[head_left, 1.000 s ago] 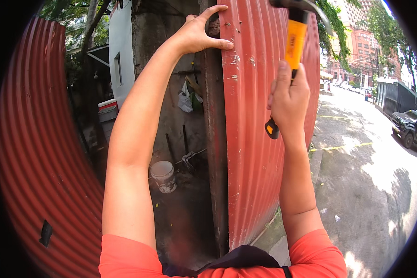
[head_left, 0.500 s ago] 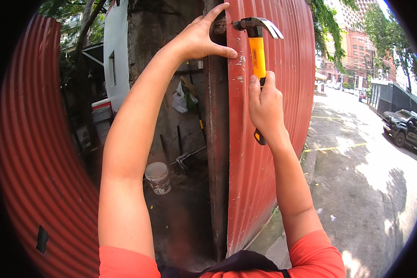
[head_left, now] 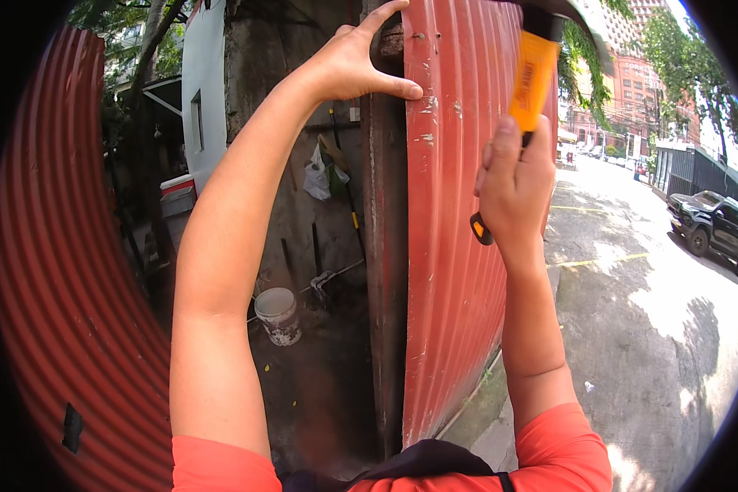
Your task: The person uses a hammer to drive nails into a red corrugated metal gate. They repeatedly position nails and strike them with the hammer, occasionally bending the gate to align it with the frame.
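A red corrugated metal sheet [head_left: 455,246] stands upright against a rusty post [head_left: 384,246] straight ahead. My left hand [head_left: 353,66] rests high on the post's top, thumb pressed on the sheet's edge, fingers spread. A small nail [head_left: 421,36] sticks out of the sheet just right of that hand. My right hand [head_left: 512,184] is wrapped around the orange and black handle of a hammer [head_left: 533,74], raised to the right of the sheet; the hammer's head runs off the top of the view.
Another red corrugated sheet [head_left: 66,271] curves along the left. Behind the post are a white bucket [head_left: 277,314], tools leaning on a concrete wall [head_left: 279,139] and a white bag. A paved street [head_left: 648,328] with a dark parked car [head_left: 709,221] lies to the right.
The hammer swung in to the sheet beside my left hand half a second ago and has now drawn back up and to the right. My left hand stayed on the post.
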A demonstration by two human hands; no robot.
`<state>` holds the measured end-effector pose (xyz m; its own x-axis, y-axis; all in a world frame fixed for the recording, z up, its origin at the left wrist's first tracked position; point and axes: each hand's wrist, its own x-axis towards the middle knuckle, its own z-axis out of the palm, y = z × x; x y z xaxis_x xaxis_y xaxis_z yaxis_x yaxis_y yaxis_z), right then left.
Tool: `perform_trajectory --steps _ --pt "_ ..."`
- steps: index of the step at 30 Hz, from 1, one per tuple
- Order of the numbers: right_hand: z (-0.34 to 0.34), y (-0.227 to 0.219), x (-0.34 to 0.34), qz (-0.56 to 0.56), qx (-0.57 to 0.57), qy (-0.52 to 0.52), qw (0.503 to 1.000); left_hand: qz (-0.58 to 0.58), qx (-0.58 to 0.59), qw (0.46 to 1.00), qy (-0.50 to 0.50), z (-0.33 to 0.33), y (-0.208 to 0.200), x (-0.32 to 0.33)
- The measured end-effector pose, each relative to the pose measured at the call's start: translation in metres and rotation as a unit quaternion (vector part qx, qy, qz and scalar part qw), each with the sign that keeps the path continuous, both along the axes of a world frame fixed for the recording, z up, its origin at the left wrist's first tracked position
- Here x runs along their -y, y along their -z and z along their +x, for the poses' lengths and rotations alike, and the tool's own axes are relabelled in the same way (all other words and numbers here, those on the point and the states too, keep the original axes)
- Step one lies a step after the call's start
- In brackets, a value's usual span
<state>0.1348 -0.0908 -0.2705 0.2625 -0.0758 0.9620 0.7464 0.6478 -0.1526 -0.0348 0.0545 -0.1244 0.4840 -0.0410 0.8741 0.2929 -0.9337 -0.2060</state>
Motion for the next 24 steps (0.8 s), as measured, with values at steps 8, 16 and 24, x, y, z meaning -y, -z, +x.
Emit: perform_trajectory --steps 8,16,24 --pt "0.019 -0.012 -0.002 -0.077 0.017 0.059 0.995 -0.028 -0.008 1.0 0.0 0.012 -0.002 -0.007" --pt "0.04 -0.027 -0.014 -0.157 0.014 0.118 0.98 -0.038 -0.008 0.999 0.003 0.016 -0.005 0.0" --pt "0.031 -0.013 -0.021 -0.16 0.013 0.103 0.982 -0.023 -0.016 0.999 0.019 0.014 -0.002 0.004"
